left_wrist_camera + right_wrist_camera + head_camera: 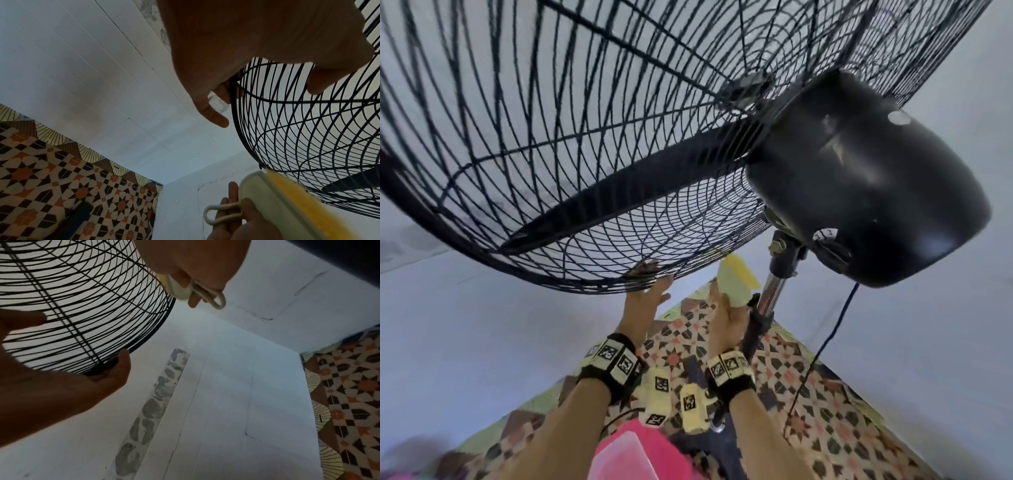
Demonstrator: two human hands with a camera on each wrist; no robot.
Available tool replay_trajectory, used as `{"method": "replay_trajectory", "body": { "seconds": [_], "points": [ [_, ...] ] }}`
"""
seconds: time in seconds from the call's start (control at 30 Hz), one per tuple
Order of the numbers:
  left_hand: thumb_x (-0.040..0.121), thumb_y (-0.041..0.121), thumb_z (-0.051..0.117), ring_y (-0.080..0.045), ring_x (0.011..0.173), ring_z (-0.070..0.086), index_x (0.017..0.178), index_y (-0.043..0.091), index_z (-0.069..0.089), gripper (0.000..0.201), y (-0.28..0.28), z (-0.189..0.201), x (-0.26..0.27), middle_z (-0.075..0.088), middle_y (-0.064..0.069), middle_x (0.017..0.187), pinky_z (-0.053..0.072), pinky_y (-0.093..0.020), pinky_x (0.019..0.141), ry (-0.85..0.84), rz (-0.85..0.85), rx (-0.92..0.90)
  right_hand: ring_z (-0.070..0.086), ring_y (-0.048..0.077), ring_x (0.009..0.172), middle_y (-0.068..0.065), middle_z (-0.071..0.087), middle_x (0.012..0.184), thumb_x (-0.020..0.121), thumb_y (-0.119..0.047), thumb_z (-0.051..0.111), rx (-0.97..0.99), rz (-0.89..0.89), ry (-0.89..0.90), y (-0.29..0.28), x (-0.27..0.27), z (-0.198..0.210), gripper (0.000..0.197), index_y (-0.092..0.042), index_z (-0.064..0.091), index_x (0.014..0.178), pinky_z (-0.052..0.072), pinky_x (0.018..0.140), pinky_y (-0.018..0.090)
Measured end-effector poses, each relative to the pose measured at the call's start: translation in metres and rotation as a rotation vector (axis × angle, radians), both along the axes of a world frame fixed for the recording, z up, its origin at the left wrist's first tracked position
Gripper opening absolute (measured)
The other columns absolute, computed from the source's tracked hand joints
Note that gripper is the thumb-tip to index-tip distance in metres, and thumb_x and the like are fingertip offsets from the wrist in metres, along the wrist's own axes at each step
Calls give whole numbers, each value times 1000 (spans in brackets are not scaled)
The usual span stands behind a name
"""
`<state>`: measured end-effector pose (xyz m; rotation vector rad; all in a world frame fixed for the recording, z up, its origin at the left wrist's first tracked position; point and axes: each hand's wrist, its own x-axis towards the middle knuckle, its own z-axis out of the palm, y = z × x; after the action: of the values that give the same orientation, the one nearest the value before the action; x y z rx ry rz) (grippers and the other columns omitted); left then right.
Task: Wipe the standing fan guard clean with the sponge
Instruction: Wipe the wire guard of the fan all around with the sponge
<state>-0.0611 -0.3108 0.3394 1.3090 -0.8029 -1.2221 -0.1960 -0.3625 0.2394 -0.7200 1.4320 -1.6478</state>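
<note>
We're under the fan guard [571, 164], looking up. Our left hand [645, 296] is spread, fingers straight, steadying the guard's bottom rim; in the right wrist view the fingertips [123, 360] sit against the outer ring. Our right hand [726, 317] is wrapped round the sponge [738, 281], a yellow pad w/ a pale backing and a cord loop [218, 214] that hangs free by the fingers. The sponge is at the guard's lower edge near the pole [768, 298], yellow face toward the wires; we can't tell if it's touching them.

What could go wrong, as we judge it:

- Guard is thin wire w/ wide gaps. Push too hard and the soft pad could bulge into a gap, snag on a wire, or get pulled out of our grip.
- The cord loop dangles right beside the wires, so it could hook on one mid-stroke.
- Left hand only braces w/ flat fingers, no real hold. A firm wipe could rock the fan head on its pole or tip the stand.
- A fingertip could slide between wires; the blade [637, 181] sits just inside.
- Power cord [822, 346] hangs from the motor housing [869, 178]. Can't tell if it's plugged in; a damp sponge near the motor would be a risk.
- The pink tub [626, 455] sits below our arms, close enough to knock if we step.
</note>
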Motion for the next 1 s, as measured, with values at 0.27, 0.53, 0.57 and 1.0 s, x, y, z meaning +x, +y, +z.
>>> {"method": "replay_trajectory", "body": {
  "seconds": [0.27, 0.53, 0.57, 1.0],
  "points": [
    [58, 59, 75, 0, 99, 72, 129, 28, 59, 79, 1, 2, 2, 64, 1, 135, 41, -63, 111, 3, -24, -15, 68, -8, 71, -11, 69, 85, 97, -1, 63, 115, 122, 179, -33, 1, 5, 24, 2, 61, 121, 50, 57, 8],
    [58, 55, 74, -13, 114, 67, 127, 17, 59, 80, -1, 1, 0, 60, -11, 139, 50, -50, 108, -11, -14, -71, 67, 28, 89, 16, 71, 104, 101, -9, 52, 171, 129, 429, -5, -7, 23, 23, 6, 59, 116, 53, 70, 36],
    [59, 54, 76, -11, 113, 67, 128, 18, 58, 79, -2, -1, 1, 60, -11, 139, 50, -49, 108, 9, 0, -77, 69, 33, 92, 19, 71, 103, 98, -10, 51, 179, 165, 474, -9, -7, 28, 28, 7, 58, 119, 55, 71, 39],
    [60, 52, 81, -4, 99, 70, 128, 32, 58, 74, -3, -4, 2, 61, 0, 135, 44, -62, 109, 74, -26, -8, 70, 32, 89, 22, 72, 107, 107, -9, 44, 115, 140, 766, 24, -24, 91, 28, 5, 59, 124, 37, 55, 13]
  ]
}}
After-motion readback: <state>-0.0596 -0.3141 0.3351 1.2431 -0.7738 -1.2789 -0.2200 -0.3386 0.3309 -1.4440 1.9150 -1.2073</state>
